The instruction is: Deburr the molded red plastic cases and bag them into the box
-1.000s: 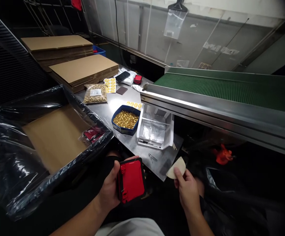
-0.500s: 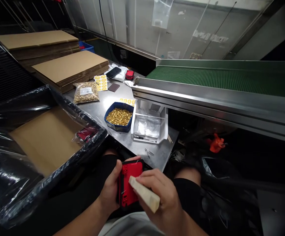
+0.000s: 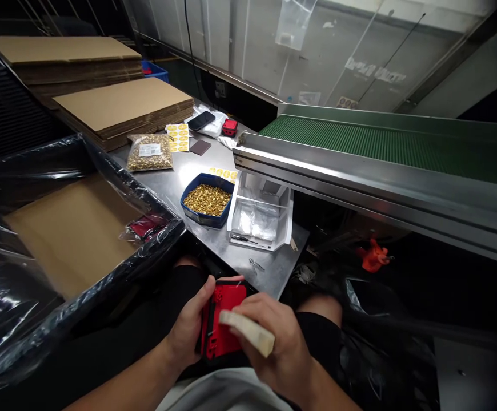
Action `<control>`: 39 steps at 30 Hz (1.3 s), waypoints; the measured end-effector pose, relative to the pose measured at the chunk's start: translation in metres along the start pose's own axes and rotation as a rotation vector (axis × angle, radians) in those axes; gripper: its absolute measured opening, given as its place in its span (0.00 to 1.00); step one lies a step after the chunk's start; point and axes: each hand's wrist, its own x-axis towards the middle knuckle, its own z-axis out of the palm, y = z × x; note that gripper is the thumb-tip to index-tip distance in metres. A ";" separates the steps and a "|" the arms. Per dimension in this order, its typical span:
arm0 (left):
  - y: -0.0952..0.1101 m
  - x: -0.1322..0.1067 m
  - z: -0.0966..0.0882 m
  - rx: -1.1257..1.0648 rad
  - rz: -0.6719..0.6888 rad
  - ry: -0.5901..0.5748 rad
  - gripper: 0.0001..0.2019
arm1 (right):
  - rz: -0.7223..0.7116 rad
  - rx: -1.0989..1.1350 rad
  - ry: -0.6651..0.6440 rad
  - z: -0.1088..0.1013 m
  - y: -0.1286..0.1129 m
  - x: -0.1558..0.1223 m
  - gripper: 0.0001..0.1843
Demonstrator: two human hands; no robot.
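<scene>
My left hand (image 3: pixel 191 325) grips a red plastic case with black edges (image 3: pixel 227 294) by its left side, above my lap. In my right hand (image 3: pixel 278 337) is a pale block, perhaps wood or foam (image 3: pixel 248 331); its far end lies over the case's red face. Whether that end presses on the case I cannot tell. The right fingers hide the case's right side. Beyond my hands, a small metal piece (image 3: pixel 256 264) lies near the table's front edge.
On the metal table (image 3: pixel 214 245) stand a blue bin of gold-coloured pieces (image 3: pixel 208 200) and a white tray holding clear bags (image 3: pixel 259 220). At left is a plastic-lined box (image 3: pixel 72 240), with cardboard stacks (image 3: pixel 124 105) behind. A green conveyor (image 3: pixel 360 145) runs to the right.
The pale block has tilted and shifted slightly left and up over the red case. The camera view has moved a little. Both hands keep their hold.
</scene>
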 end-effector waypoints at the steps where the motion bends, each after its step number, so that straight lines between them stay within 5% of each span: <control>1: 0.000 -0.001 0.000 0.006 0.000 0.006 0.30 | 0.016 0.005 0.002 0.000 0.000 0.000 0.17; 11: -0.001 0.000 -0.008 -0.008 -0.018 -0.020 0.29 | 0.037 0.140 -0.052 0.006 0.002 -0.002 0.13; 14: -0.003 0.002 -0.007 -0.109 -0.043 -0.119 0.30 | 0.237 0.161 0.288 -0.007 0.016 -0.004 0.07; 17: -0.004 0.003 -0.008 -0.154 -0.050 -0.245 0.36 | 0.561 0.079 0.611 -0.019 0.055 -0.012 0.18; 22: -0.009 0.003 -0.018 -0.142 -0.044 -0.337 0.42 | 0.752 -0.213 0.491 -0.012 0.127 -0.035 0.33; 27: -0.008 -0.003 -0.023 0.053 0.002 -0.285 0.42 | 0.767 -0.306 0.447 -0.006 0.151 -0.032 0.33; 30: -0.001 -0.009 -0.017 0.497 0.323 -0.212 0.43 | 0.744 -0.309 0.487 -0.011 0.138 -0.019 0.36; 33: 0.006 -0.013 -0.008 0.953 0.673 -0.161 0.45 | 0.693 -0.176 0.426 -0.010 0.099 -0.010 0.27; 39: 0.003 -0.013 0.007 0.942 0.855 -0.154 0.41 | 0.538 0.434 0.211 0.005 0.007 -0.013 0.19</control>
